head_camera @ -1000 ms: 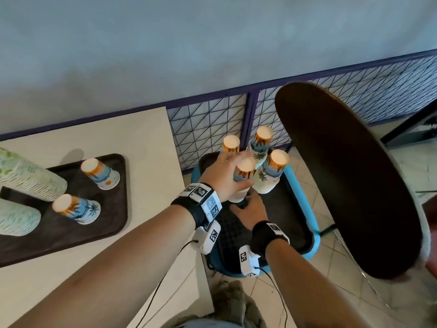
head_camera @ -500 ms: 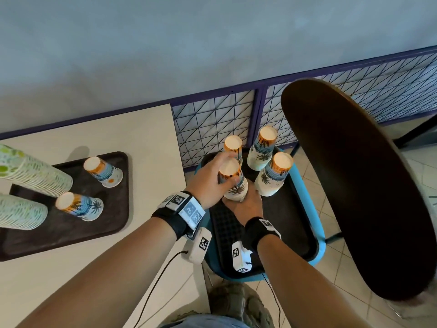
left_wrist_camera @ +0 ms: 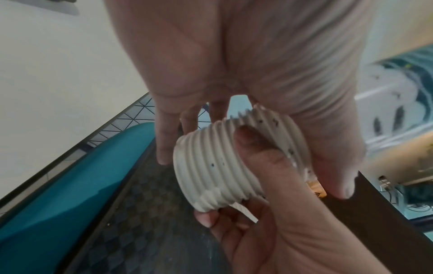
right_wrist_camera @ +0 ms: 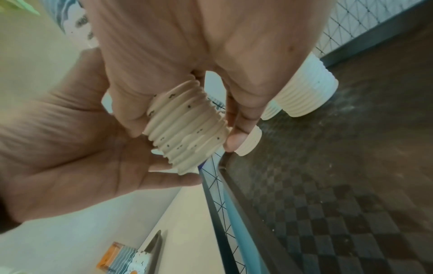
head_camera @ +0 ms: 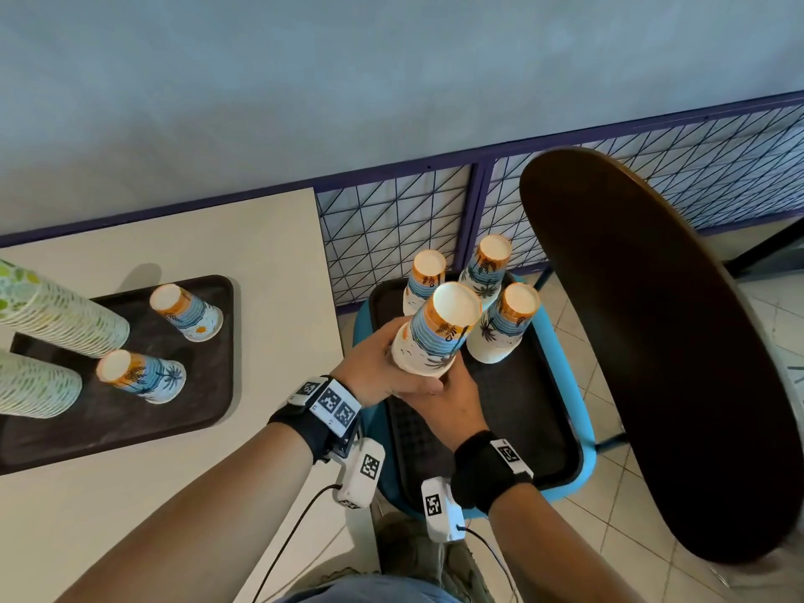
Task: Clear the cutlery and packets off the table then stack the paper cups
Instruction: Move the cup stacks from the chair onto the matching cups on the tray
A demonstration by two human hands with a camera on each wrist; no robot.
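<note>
A nested stack of upside-down paper cups (head_camera: 435, 332) with a palm-tree print is held tilted above the black tray (head_camera: 522, 420) on the blue chair (head_camera: 576, 411). My left hand (head_camera: 383, 363) grips its side near the rims. My right hand (head_camera: 452, 398) grips the rim end from below. The ribbed white rims (left_wrist_camera: 218, 166) sit between thumb and fingers in the left wrist view, and the same rims (right_wrist_camera: 187, 129) appear in the right wrist view. Three more cup stacks (head_camera: 424, 280) (head_camera: 487, 267) (head_camera: 507, 328) stand on the chair tray.
On the beige table (head_camera: 261, 254) a second black tray (head_camera: 209, 411) carries two palm-print cup stacks (head_camera: 187, 313) (head_camera: 139, 376) and two tall green-print stacks (head_camera: 61, 315). A large dark brown chair back (head_camera: 652, 341) stands at the right. A wire fence (head_camera: 391, 228) runs behind.
The cup stack has been lifted off the chair tray, up and slightly left. Both hands rose with it, the right hand coming up under its rims.
</note>
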